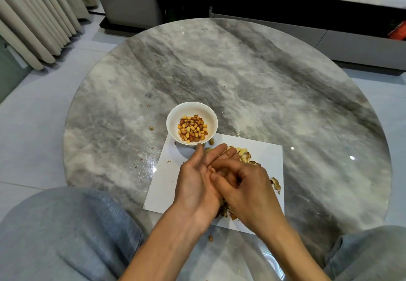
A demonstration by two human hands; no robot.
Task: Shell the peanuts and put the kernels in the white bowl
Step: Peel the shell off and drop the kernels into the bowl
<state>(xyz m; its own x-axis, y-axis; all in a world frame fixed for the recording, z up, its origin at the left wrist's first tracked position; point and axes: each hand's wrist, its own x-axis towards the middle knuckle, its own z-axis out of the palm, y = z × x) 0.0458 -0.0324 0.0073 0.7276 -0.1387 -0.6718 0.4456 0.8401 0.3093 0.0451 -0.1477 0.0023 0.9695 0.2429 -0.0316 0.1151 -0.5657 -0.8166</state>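
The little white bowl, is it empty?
No, the round white bowl holds a heap of yellow and reddish peanut kernels.

free: far half of table (pixel 252 72) | blocked: white bowl (pixel 173 118), shell scraps (pixel 275 183)

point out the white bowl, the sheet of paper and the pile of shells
white bowl (pixel 173 118): head view, on its bare inner wall, left side.
sheet of paper (pixel 163 190): head view, on its bare left part.
pile of shells (pixel 249 159): head view, on a shell beyond the hands.

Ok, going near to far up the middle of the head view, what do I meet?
Hands over the paper: left hand, right hand → white bowl of kernels → bare marble table → cabinet.
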